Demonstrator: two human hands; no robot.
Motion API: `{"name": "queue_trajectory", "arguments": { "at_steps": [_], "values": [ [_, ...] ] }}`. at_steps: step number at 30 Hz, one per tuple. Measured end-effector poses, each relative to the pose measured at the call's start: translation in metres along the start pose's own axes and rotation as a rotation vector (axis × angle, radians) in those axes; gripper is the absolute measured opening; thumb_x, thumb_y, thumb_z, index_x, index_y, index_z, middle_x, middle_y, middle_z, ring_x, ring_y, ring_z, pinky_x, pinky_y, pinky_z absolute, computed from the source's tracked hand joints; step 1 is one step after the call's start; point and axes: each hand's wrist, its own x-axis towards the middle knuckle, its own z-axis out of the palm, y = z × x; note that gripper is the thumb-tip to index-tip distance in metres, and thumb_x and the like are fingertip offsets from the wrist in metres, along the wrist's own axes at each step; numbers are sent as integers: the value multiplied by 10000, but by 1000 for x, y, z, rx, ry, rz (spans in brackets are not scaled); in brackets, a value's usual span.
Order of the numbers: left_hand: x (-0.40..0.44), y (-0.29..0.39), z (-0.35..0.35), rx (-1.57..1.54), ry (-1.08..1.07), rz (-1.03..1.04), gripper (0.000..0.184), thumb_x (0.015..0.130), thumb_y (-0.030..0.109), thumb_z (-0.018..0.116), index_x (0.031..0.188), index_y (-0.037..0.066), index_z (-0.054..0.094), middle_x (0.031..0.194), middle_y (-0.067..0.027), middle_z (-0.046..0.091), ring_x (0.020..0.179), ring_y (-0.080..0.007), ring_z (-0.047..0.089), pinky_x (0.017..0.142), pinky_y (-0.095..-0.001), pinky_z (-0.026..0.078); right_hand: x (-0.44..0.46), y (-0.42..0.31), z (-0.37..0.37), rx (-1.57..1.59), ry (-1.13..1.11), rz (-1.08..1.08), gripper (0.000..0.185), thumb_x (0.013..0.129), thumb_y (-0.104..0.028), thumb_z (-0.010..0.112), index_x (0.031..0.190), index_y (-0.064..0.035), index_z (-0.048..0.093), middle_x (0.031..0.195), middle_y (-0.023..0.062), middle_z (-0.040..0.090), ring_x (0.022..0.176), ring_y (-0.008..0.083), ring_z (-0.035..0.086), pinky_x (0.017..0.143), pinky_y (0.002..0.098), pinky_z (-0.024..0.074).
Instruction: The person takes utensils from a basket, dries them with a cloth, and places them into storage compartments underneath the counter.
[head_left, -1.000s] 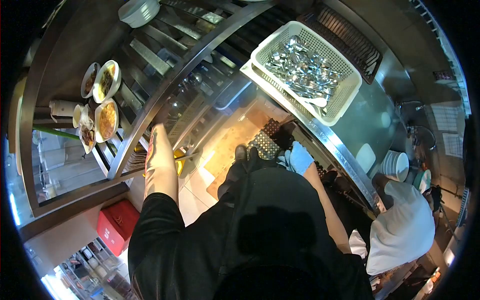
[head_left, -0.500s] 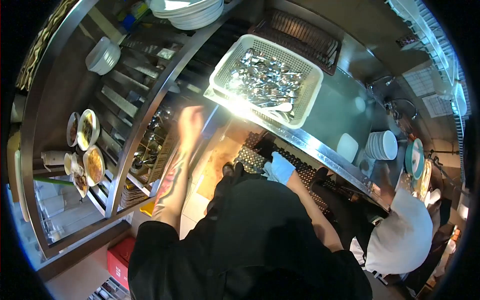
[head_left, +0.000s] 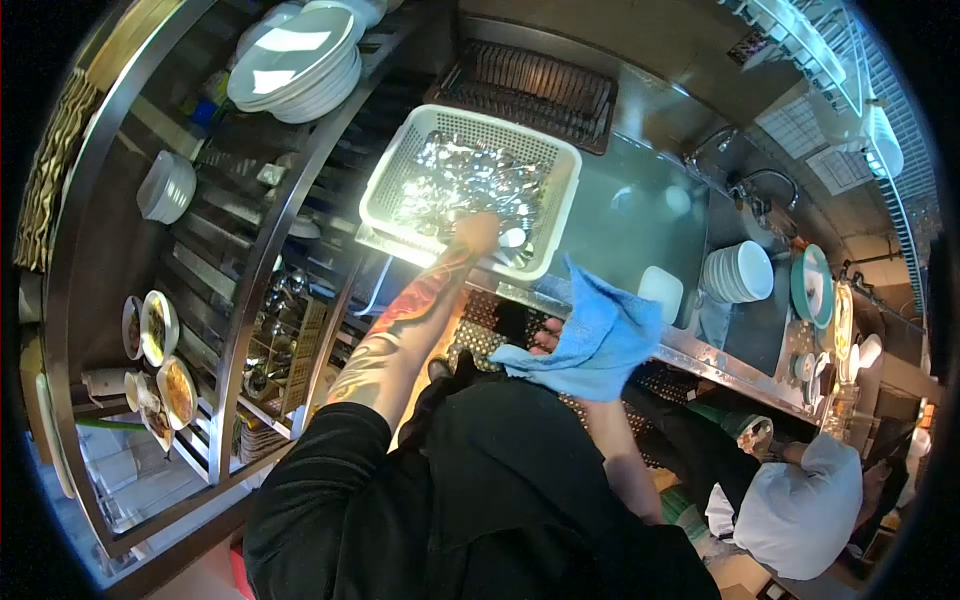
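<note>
The left hand point(head_left: 478, 235) is over the near side of a white plastic basket point(head_left: 562, 220), right at the heap of cutlery point(head_left: 480, 170) inside it, just beside a white spoon point(head_left: 513, 238). Glare and blur cover its fingers, so I cannot tell whether they are closed on any piece or only touching the pile. The right hand point(head_left: 547, 337) is mostly hidden under a blue cloth point(head_left: 605, 325); its visible fingers are bent around the cloth's edge, grasping it, and the rest of the cloth drapes back over the wrist, near the basket but apart from it. The basket sits at the near metal edge point(head_left: 690, 350) of the counter, in front of a dark rack point(head_left: 530, 90). The step in hand seems to be picking from the cutlery while the cloth is held ready. As I judge it, the next move calls for a secure pinch on a few handles, a lift clear of the tangled pile, and an open fold of cloth to receive them.
</note>
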Motion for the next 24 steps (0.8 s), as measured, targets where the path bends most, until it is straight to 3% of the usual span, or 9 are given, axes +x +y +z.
{"name": "queue_trajectory", "arguments": {
  "at_steps": [5, 7, 8, 12, 17, 19, 21, 22, 24],
  "values": [
    [-12, 13, -13, 12, 16, 35, 247, 730, 158, 675, 918, 21, 757, 954, -213, 739, 934, -373, 730, 772, -487, 592, -13, -18, 32, -31, 66, 86, 444, 1045, -361, 450, 1303, -12, 542, 1295, 307, 596, 1108, 420, 638, 992, 627, 493],
    [-13, 6, -13, -21, 48, -11, 205, 816, 156, 668, 924, -14, 706, 880, -195, 743, 853, -303, 752, 684, -436, 595, -13, -33, 4, -474, 84, -76, 408, 1028, -344, 504, 1220, 9, 571, 1208, 236, 654, 1054, 346, 678, 932, 512, 550],
    [-6, -10, 0, -303, 165, -53, 199, 870, 171, 651, 941, -12, 673, 843, -177, 737, 808, -258, 750, 643, -401, 584, -26, -47, 22, -1421, -8, -277, 453, 990, -389, 536, 1220, 1, 553, 1165, 224, 656, 1046, 342, 666, 874, 534, 547],
    [-59, -8, -32, -806, 269, -112, 198, 981, 195, 598, 1028, 2, 591, 748, -92, 689, 644, -134, 670, 543, -293, 523, 6, -31, -37, -218, -155, -270, 448, 894, -331, 675, 1173, 0, 562, 993, 148, 690, 913, 312, 707, 717, 448, 564],
    [-171, 54, -65, -1089, 146, -120, 247, 1002, 151, 537, 1211, 22, 547, 754, -34, 657, 631, -135, 620, 585, -311, 512, 49, -4, 25, -2196, 278, -273, 346, 850, -291, 713, 1073, -64, 578, 932, 86, 665, 866, 252, 669, 680, 417, 539],
    [-193, 79, -39, -981, 140, -83, 251, 977, 168, 540, 1159, -5, 533, 811, -199, 684, 756, -309, 699, 683, -474, 538, 62, 14, 87, -2535, 49, -600, 331, 748, -277, 726, 938, -26, 625, 851, 117, 668, 769, 319, 690, 608, 456, 516],
    [-208, 85, 10, -881, 553, 170, 219, 962, 142, 525, 1096, -30, 536, 839, -301, 646, 837, -465, 670, 743, -543, 519, 117, 39, 38, -2052, -347, -1024, 338, 670, -311, 786, 834, -46, 655, 834, 125, 658, 761, 321, 674, 600, 471, 506],
    [-234, 79, -22, -908, 229, -66, 212, 969, 135, 536, 1136, 5, 539, 950, -277, 653, 931, -446, 667, 783, -512, 520, 116, 46, 49, -2046, -424, -992, 338, 670, -311, 786, 834, -46, 655, 834, 125, 658, 761, 321, 674, 600, 471, 506],
    [-262, 55, -28, -901, 207, -75, 232, 997, 185, 533, 1141, 5, 547, 967, -278, 661, 915, -434, 662, 778, -503, 513, 100, 50, 100, -2434, -807, -950, 313, 680, -332, 779, 831, -78, 676, 837, 131, 642, 798, 313, 653, 615, 459, 499]
  ]
}}
